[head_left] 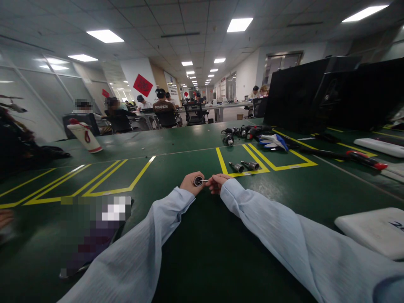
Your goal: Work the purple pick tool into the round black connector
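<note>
Above the green table (221,261), my left hand (188,183) is closed round a metal socket-like part (198,181), its round dark opening turned to the camera. A thin metal rod (204,180) reaches from the fingertips of my right hand (217,183) to that opening; how deep its tip sits I cannot tell. The right fingers are pinched together on the rod. Just beyond my hands, two similar metal parts with narrow shanks, one on the left (236,167) and one on the right (250,165), lie inside a yellow-taped box.
Several dark metal parts (229,139) and blue-and-white gloves (274,142) lie farther back. A red-and-black handled tool (366,159) and white case (375,231) are at right. On the left are a blurred-out device (97,240), a tilted white bottle (85,135) and another person's hand (5,219).
</note>
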Motion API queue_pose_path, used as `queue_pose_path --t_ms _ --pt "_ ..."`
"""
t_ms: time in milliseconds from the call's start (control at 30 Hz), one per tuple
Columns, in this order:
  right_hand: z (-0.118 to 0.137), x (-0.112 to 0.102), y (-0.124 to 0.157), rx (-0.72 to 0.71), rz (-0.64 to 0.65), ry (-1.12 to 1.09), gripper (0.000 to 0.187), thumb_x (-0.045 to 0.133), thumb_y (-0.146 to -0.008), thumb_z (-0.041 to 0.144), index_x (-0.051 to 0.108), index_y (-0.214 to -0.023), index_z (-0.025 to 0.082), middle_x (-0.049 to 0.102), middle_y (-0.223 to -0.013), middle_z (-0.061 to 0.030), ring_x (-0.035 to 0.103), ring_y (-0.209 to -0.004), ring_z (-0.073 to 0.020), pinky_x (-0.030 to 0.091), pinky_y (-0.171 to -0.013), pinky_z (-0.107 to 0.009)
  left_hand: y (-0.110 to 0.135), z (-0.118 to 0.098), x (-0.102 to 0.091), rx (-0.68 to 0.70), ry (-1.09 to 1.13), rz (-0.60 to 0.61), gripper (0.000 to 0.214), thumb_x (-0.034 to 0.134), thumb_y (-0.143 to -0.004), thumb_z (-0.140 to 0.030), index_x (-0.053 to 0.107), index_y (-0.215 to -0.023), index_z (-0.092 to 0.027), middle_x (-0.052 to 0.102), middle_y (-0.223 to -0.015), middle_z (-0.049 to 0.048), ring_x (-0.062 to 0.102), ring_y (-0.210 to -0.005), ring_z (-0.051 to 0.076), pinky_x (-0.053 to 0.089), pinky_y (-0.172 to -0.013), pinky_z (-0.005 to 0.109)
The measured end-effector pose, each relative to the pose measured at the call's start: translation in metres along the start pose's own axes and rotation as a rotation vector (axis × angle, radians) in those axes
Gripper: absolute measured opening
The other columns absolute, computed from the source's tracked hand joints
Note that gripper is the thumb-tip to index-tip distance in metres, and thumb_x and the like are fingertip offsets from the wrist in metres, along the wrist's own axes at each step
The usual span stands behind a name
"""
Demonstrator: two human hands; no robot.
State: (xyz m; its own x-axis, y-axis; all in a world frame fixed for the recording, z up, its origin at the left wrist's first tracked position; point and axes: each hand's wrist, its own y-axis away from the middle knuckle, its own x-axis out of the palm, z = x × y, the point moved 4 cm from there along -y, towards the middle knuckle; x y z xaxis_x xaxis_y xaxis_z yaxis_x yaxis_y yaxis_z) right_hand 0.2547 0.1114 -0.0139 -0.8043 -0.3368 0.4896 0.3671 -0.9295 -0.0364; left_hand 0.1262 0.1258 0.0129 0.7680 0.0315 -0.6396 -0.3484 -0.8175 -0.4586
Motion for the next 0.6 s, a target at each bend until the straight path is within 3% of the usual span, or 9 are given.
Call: queue_pose_path --t_ms 267,600 --pt "-0.002 0.0 -0.002 0.041 0.05 -0.074 0.024 0.069 -0.058 0.034 0.059 -0.066 0.014 0.066 -0.061 -0.0025 0.057 -0.053 -0.0094 0.046 -0.049 -0.022 0.0 -0.004 0.0 -0.005 0.04 0.006 0.012 0.057 -0.057 -0.02 0.047 -0.059 -0.014 0.044 -0.053 -0.0045 0.04 -0.049 0.007 0.032 -0.046 0.019" --pt "0.01 0.007 0.012 -0.267 -0.171 0.349 0.021 0.059 -0.066 0.037 0.059 -0.058 0.017 0.061 -0.057 -0.001 0.051 -0.047 -0.0083 0.043 -0.044 -0.021 0.0 0.002 -0.003 -0.063 -0.141 -0.097 0.012 0.057 -0.059 -0.023 0.048 -0.058 -0.016 0.044 -0.052 -0.0044 0.041 -0.051 0.009 0.032 -0.048 0.02"
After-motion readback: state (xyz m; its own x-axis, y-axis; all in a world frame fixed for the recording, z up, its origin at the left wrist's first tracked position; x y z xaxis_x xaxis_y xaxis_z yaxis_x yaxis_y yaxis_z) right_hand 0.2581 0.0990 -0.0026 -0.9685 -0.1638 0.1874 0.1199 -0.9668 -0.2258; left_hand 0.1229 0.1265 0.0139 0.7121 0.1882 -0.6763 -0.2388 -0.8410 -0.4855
